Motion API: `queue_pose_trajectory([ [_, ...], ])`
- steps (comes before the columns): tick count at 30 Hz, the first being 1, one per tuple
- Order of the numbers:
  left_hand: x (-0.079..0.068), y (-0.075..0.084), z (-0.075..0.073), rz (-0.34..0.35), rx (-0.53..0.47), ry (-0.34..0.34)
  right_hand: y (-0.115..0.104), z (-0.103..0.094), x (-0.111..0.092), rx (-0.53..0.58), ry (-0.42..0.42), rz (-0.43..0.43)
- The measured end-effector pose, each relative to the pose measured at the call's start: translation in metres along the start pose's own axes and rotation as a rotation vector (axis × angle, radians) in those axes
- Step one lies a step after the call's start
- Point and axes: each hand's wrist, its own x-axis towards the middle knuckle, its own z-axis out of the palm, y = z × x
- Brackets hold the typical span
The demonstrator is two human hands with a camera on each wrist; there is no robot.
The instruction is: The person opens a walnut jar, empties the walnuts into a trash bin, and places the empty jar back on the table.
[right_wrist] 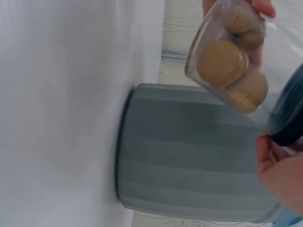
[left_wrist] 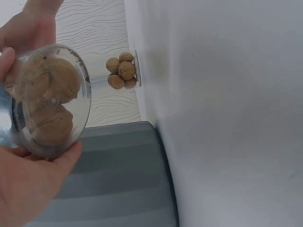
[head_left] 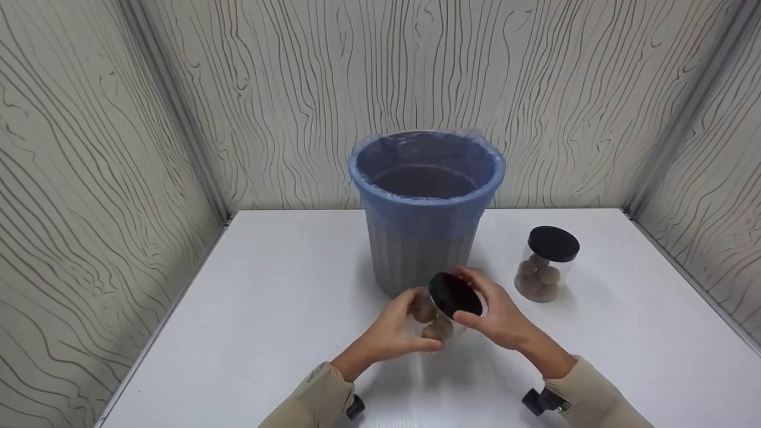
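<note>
A clear jar (head_left: 416, 326) with a black lid (head_left: 455, 294) and several walnuts (head_left: 439, 330) inside is held tilted above the table, in front of the bin. My left hand (head_left: 389, 330) grips the jar's body near its base. Fingers and thumb of my right hand (head_left: 499, 314) pinch the lid's rim from the right. In the left wrist view the jar's round base (left_wrist: 53, 101) faces the camera with walnuts resting against it. The lid sits on the jar's mouth in the right wrist view; whether it is loose I cannot tell.
Behind the hands stands a grey bin (head_left: 416, 255) lined with a blue bag (head_left: 425, 199). A second black-lidded jar (head_left: 544, 264) of walnuts stands upright to its right. The white table (head_left: 267, 309) meets wood-patterned walls (head_left: 285, 107) at the back and sides.
</note>
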Motion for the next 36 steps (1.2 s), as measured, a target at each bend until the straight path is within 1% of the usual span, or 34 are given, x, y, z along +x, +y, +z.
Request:
queue_pose_trajectory([
  [3, 0.000, -0.001, 0.001, 0.005, 0.017, 0.018, -0.002, 0.003, 0.000, -0.026, 0.033, 0.050],
  [6, 0.000, -0.002, 0.001, -0.001, 0.006, 0.021, -0.002, 0.004, 0.000, -0.028, 0.037, 0.062],
  [10, 0.000, -0.002, 0.000, -0.016, -0.021, 0.005, 0.001, 0.004, 0.000, -0.007, 0.025, 0.022],
  [14, 0.000, -0.002, -0.001, -0.031, -0.039, -0.015, 0.005, 0.003, 0.000, 0.025, 0.001, -0.045],
  [18, -0.001, -0.002, -0.001, -0.035, -0.060, -0.035, 0.010, 0.001, -0.001, 0.093, -0.043, -0.088],
  [21, -0.001, -0.003, -0.002, -0.029, -0.077, -0.044, 0.013, -0.002, -0.001, 0.149, -0.079, -0.099],
  [28, 0.000, -0.003, -0.003, -0.013, -0.083, -0.053, 0.012, -0.007, 0.002, 0.258, -0.136, -0.156],
  [32, -0.001, -0.002, -0.003, -0.016, -0.080, -0.054, 0.011, -0.008, 0.000, 0.276, -0.155, -0.159],
  [34, -0.002, -0.001, -0.003, -0.022, -0.074, -0.049, 0.010, -0.008, -0.001, 0.259, -0.157, -0.140],
  [36, -0.002, -0.001, -0.002, -0.031, -0.062, -0.040, 0.008, -0.007, -0.002, 0.223, -0.142, -0.109],
])
